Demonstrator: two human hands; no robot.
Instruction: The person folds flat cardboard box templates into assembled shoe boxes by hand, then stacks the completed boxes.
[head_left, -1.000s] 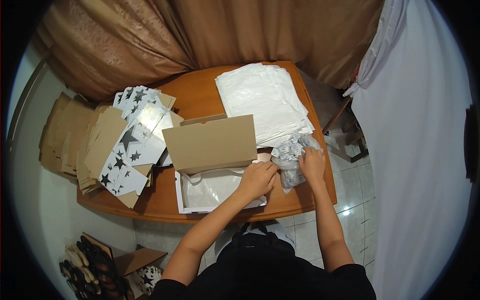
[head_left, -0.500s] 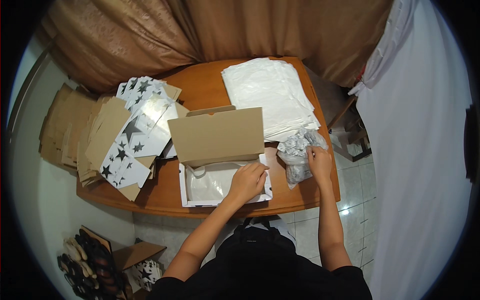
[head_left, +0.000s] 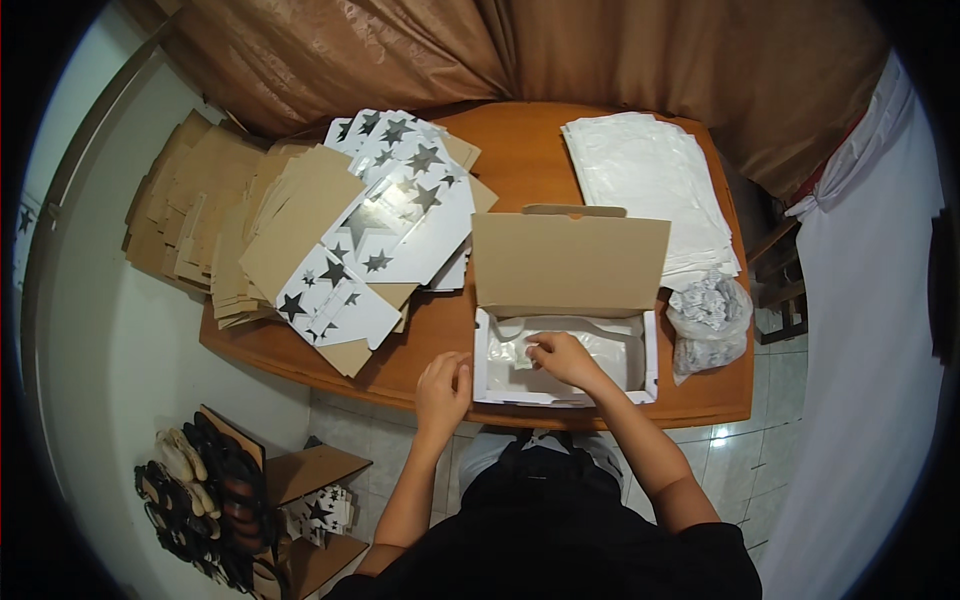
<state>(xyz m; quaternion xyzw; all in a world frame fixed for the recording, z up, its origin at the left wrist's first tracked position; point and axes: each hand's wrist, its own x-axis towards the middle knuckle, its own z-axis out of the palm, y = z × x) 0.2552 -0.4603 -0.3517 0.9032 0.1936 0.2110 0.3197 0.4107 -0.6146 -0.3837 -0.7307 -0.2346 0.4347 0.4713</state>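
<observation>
A cardboard box [head_left: 570, 262] stands on the table near its front edge, lid raised, brown inside with white walls. White tissue paper [head_left: 600, 350] lines its bottom. Inside the box, my right hand [head_left: 565, 358] pinches a small pale sachet [head_left: 523, 356] over the left part of the tissue. My left hand [head_left: 443, 392] lies beside the box's left wall at the table edge, fingers loosely stretched and nothing in them. To the right of the box sits a clear plastic bag [head_left: 710, 322] of small silvery-white packets.
Flat star-printed box blanks [head_left: 420, 225] and plain brown cardboard sheets [head_left: 185, 215] are piled on the left. A stack of white tissue sheets [head_left: 650, 190] lies at the back right. Sandals [head_left: 205, 500] hang on a rack at lower left, and curtains [head_left: 640, 60] close off the back.
My right hand has moved left from the plastic bag into the box with a small sachet. My left hand has left the box's right side for its left side. The view has shifted left.
</observation>
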